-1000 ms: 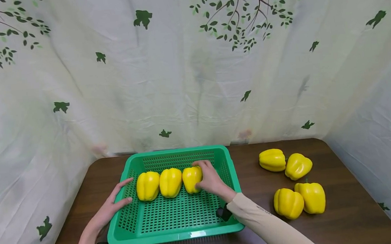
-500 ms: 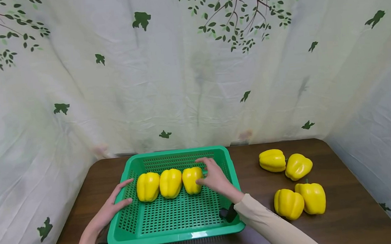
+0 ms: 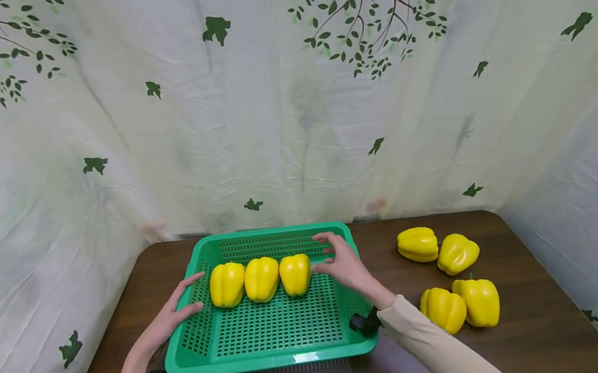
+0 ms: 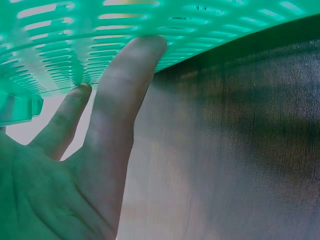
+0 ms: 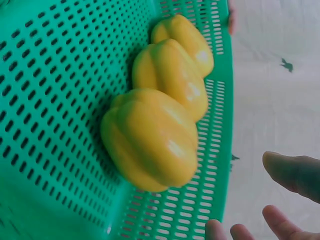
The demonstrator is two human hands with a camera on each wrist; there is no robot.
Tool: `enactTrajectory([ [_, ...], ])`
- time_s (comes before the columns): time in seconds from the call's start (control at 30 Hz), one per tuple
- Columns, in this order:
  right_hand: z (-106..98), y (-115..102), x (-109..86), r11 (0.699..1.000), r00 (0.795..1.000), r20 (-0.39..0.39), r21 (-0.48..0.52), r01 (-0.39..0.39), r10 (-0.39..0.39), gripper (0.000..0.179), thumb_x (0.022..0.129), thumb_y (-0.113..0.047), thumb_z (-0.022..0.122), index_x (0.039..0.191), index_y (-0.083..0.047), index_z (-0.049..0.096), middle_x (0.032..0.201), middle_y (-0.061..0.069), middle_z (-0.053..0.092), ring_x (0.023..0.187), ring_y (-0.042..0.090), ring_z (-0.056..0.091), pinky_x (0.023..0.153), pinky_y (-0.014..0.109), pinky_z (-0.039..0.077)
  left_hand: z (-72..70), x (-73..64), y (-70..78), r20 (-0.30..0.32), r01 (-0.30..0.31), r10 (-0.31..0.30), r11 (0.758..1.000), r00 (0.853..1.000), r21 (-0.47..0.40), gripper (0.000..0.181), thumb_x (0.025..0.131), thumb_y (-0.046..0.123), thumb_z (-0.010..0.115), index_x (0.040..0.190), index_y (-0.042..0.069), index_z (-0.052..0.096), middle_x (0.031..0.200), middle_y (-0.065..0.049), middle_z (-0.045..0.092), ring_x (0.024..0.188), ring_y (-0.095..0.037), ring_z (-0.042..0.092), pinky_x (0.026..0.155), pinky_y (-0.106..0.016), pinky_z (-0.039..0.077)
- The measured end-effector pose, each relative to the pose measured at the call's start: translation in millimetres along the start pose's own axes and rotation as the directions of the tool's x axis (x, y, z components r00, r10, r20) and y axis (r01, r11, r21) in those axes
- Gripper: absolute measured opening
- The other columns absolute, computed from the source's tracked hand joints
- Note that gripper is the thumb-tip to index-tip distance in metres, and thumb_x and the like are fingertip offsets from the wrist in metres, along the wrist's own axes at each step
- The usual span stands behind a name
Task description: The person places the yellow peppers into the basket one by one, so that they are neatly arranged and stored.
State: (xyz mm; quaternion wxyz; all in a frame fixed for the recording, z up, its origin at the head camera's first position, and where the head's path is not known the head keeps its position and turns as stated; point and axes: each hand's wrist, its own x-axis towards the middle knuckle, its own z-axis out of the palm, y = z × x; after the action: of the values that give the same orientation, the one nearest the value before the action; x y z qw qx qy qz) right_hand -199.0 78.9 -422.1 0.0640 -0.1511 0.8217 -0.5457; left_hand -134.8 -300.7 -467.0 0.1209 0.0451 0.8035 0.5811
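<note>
Holds the right hand over the right part of the green basket, with thumb and fingers parted and slightly bent, released and gripping nothing. Leaves a gap between the thumb and the nearest pepper (plain to see from the right wrist). Rests the left hand at the basket's left edge, with thumb and forefinger stretched out straight, likewise grasping nothing. From the left wrist, appears to touch the slotted side with the thumb.

Inside the basket, in a row well back from the front rim: a left pepper, a middle pepper and, closest to the right hand, the nearest pepper, all yellow and close side by side.

To the right of the basket, on the dark brown table, four more yellow peppers in two pairs. One pair toward the back, the other nearer the front and partly hidden by the right sleeve. Wears a black device at the right wrist. Behind the table, a pale cloth with printed leaves and branches.
</note>
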Motion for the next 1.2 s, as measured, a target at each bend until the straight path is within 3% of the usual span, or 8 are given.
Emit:
enactTrajectory([
  [0.27,-19.9,-10.1,-8.6,0.999,0.999,-0.038,0.033,-0.013,0.014,0.053,0.085,-0.006,0.071,0.134,-0.009,0.049,0.133,0.012,0.048,0.117,0.039,0.048,0.094,0.046,0.044,-0.4,-0.3,-0.2,0.01,-0.007,0.007,1.0,1.0,-0.02,0.061,0.099,0.016,0.051,0.151,0.014,0.018,0.153,-0.025,0.002,0.12,-0.048,0.039,0.082,-0.04,0.052],
  [0.43,-35.1,-8.8,-14.2,0.999,0.998,-0.059,0.048,-0.015,0.018,0.055,0.086,-0.006,0.07,0.136,-0.009,0.046,0.136,0.015,0.046,0.12,0.037,0.047,0.096,0.046,0.043,-0.6,0.3,-0.7,0.007,-0.014,0.014,1.0,1.0,-0.01,0.061,0.099,0.016,0.051,0.151,0.015,0.018,0.153,-0.025,0.002,0.12,-0.048,0.039,0.082,-0.042,0.052],
  [0.6,-53.6,-2.6,-20.1,0.998,0.998,-0.069,0.057,-0.007,0.011,0.055,0.089,-0.008,0.067,0.138,-0.005,0.043,0.137,0.02,0.045,0.123,0.037,0.044,0.099,0.048,0.039,-0.3,0.9,-3.1,0.005,0.001,-0.001,1.0,1.0,-0.007,0.061,0.099,0.017,0.051,0.151,0.016,0.018,0.153,-0.025,0.001,0.121,-0.048,0.038,0.083,-0.043,0.052],
  [0.83,-78.1,10.7,-28.3,0.995,0.99,-0.117,0.071,-0.066,0.074,0.056,0.091,-0.011,0.066,0.14,-0.006,0.04,0.138,0.02,0.041,0.127,0.039,0.04,0.1,0.05,0.037,0.5,0.2,-4.9,-0.005,0.011,-0.011,1.0,1.0,0.005,0.061,0.099,0.019,0.052,0.15,0.016,0.019,0.154,-0.024,0.002,0.123,-0.048,0.035,0.086,-0.044,0.05],
  [1.2,-109.6,28.8,-38.9,0.993,0.975,-0.193,-0.006,-0.114,0.111,0.055,0.092,-0.014,0.065,0.139,-0.002,0.038,0.141,0.019,0.038,0.127,0.041,0.036,0.102,0.053,0.032,0.5,0.2,-4.7,-0.005,0.017,-0.017,1.0,1.0,-0.012,0.061,0.099,0.019,0.052,0.15,0.016,0.02,0.154,-0.023,0.0,0.125,-0.048,0.033,0.087,-0.047,0.048],
])
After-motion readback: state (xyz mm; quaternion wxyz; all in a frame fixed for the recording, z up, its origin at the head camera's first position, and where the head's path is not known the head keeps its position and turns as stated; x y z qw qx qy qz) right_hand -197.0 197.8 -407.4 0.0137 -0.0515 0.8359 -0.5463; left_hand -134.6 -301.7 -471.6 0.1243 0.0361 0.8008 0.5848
